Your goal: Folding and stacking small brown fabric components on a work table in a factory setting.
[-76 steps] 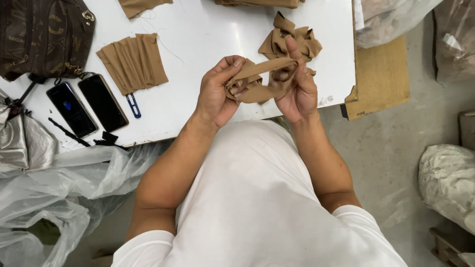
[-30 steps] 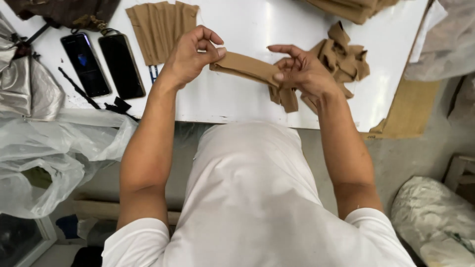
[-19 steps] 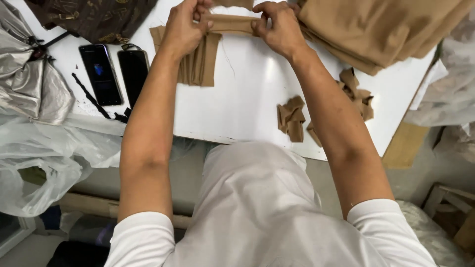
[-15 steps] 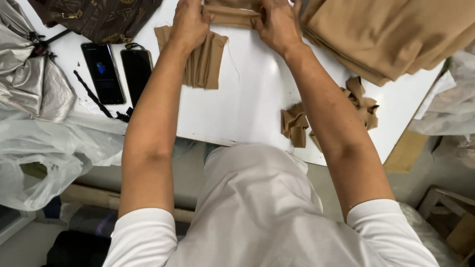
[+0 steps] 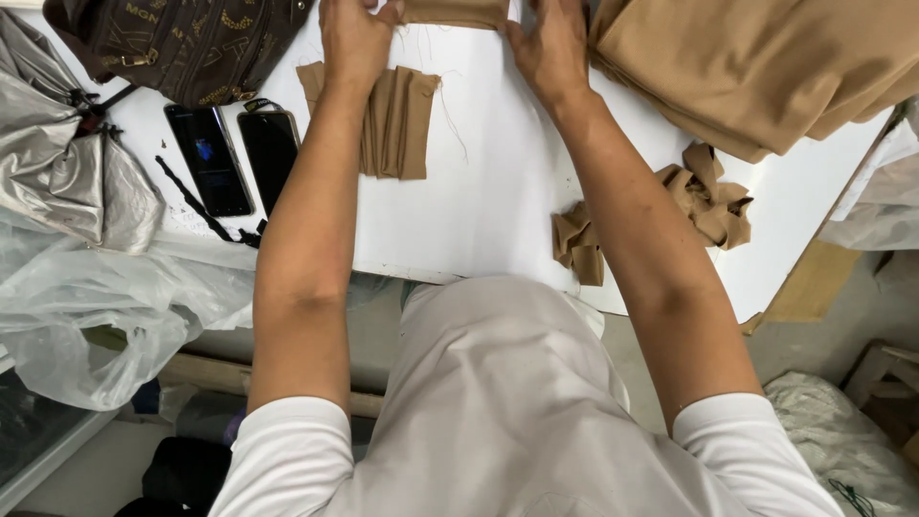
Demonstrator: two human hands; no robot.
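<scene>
Now both hands sit at the far edge of the worktop (image 5: 479, 211), each closed on one end of a tan strip (image 5: 455, 11) stretched flat between them — the left hand (image 5: 356, 38) pinching its left end, the right hand (image 5: 550, 48) pressing down the right. The strip lies at the very top of the view, partly cut off, so the fingertips cannot be seen fully. To lay it well, I judge both ends should stay level and taut, with the strip squared to the stack (image 5: 388, 120) of like strips just below the left hand, so edges line up and no crease forms. Loose threads trail from the stack and could snag. To the right, a big fold of tan cloth (image 5: 756, 67) crowds the right hand closely. Crumpled scraps (image 5: 661, 215) lie near the front edge, under the right forearm. Two phones (image 5: 235, 153) and a dark bag (image 5: 182, 43) sit left — well clear of the work.
</scene>
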